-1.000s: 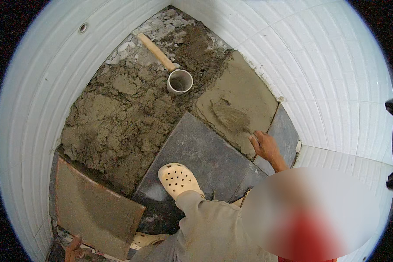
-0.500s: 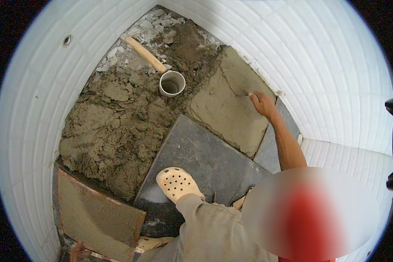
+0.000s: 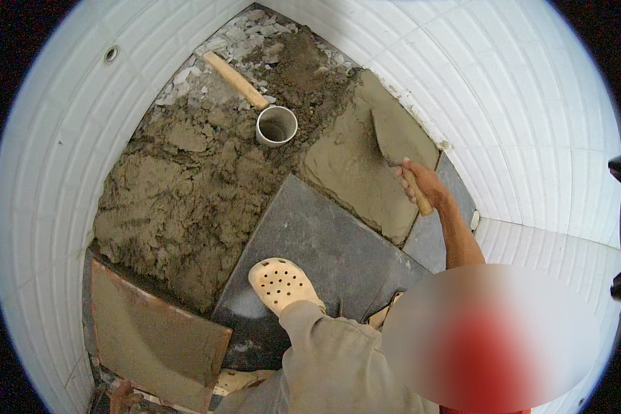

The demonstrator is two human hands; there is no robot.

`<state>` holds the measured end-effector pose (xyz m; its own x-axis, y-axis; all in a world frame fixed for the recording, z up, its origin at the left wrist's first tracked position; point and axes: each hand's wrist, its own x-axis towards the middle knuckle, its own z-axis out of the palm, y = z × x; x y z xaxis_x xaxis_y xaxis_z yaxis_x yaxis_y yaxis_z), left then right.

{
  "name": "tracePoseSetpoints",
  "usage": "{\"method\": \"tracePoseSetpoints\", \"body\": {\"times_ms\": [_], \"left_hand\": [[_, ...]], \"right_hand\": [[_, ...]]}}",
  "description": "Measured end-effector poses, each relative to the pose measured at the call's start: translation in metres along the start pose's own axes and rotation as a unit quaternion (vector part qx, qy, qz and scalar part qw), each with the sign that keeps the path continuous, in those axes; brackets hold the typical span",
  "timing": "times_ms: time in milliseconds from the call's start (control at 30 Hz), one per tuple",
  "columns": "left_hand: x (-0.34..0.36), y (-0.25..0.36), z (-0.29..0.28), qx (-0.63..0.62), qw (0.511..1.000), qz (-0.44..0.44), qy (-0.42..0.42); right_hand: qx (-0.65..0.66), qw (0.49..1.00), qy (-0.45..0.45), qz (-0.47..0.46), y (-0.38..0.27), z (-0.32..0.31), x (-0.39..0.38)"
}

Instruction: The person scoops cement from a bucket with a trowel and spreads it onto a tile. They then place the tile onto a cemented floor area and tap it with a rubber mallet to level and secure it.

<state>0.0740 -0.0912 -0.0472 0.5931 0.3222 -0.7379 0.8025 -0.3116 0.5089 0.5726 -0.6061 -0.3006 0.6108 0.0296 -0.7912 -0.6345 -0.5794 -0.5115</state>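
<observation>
My right hand point(image 3: 424, 185) is closed round the wooden handle of a trowel point(image 3: 389, 143). Its blade stands tilted on a smoothed bed of wet grey mortar point(image 3: 352, 162) beside the right wall. At the lower left, a tile point(image 3: 159, 331) coated with mortar leans with its coated face up. My left hand point(image 3: 124, 398), only partly in view, is at that tile's near edge, its fingers seemingly gripping it.
Dark grey laid tiles point(image 3: 310, 241) lie under my cream clog point(image 3: 283, 284). A white pipe point(image 3: 277, 125) stands up from rough mortar point(image 3: 179, 186), with a wooden-handled tool point(image 3: 236, 79) behind it. Broken rubble point(image 3: 255, 27) fills the far corner. White ribbed walls point(image 3: 517, 103) enclose the floor.
My right hand has drawn slightly nearer and turned, so the trowel's handle now shows and its blade stands more on edge. The left hand stays by the coated tile.
</observation>
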Motion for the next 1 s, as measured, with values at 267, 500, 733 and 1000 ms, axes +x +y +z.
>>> {"method": "tracePoseSetpoints", "body": {"times_ms": [267,500,733,1000], "left_hand": [[-0.001,0.009,0.001,-0.015,0.999,-0.049,-0.011],[-0.006,0.006,0.005,-0.058,0.998,-0.034,0.01],[-0.01,0.013,0.003,0.007,0.999,-0.044,-0.011],[-0.008,0.018,0.008,-0.041,0.999,-0.028,0.011]], "right_hand": [[-0.25,0.961,-0.051,-0.107,0.039,0.052,-0.038],[-0.497,0.81,0.064,-0.306,0.056,0.029,-0.041],[-0.486,0.804,0.108,-0.325,0.047,0.034,-0.056],[-0.489,0.816,0.163,-0.259,0.039,0.047,-0.038]]}}
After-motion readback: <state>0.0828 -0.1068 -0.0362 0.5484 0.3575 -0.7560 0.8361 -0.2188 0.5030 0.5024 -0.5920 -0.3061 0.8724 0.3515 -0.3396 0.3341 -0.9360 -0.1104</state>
